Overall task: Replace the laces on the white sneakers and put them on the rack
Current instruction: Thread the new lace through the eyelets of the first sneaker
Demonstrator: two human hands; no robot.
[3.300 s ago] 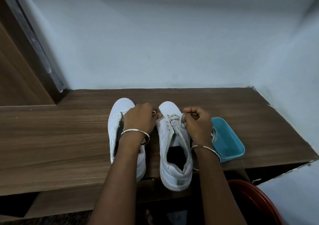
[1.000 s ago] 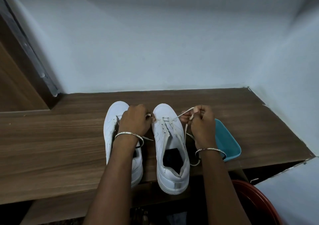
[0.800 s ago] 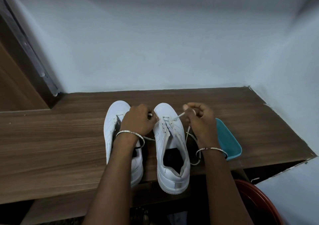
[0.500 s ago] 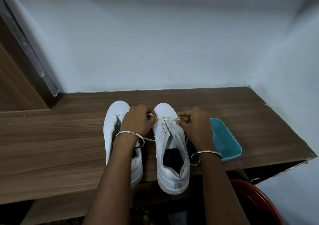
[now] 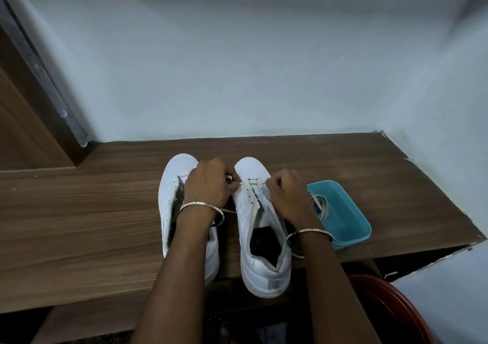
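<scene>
1. Lying at lower centre of the head view, on the wooden shelf [image 5: 79,225]: worked sneaker [image 5: 264,240], long axis up-frame, toe farthest.
2. Pinching the lace [image 5: 252,183] at its toe-end eyelets: left hand [image 5: 208,185] from frame left, right hand [image 5: 287,196] from frame right, equally near.
3. Standing just left: second sneaker [image 5: 171,206].

Desk [image 5: 79,225]: brown wood-grain top, butting the pale wall [image 5: 237,79] at back and right. On it, by my front edge: left sneaker [image 5: 171,193] and right sneaker [image 5: 264,264], white, side by side, toes to the wall, right heel overhanging the edge. Slack lace [image 5: 231,211] lies between them. Teal tub [image 5: 343,219] sits just right of the right sneaker.
</scene>
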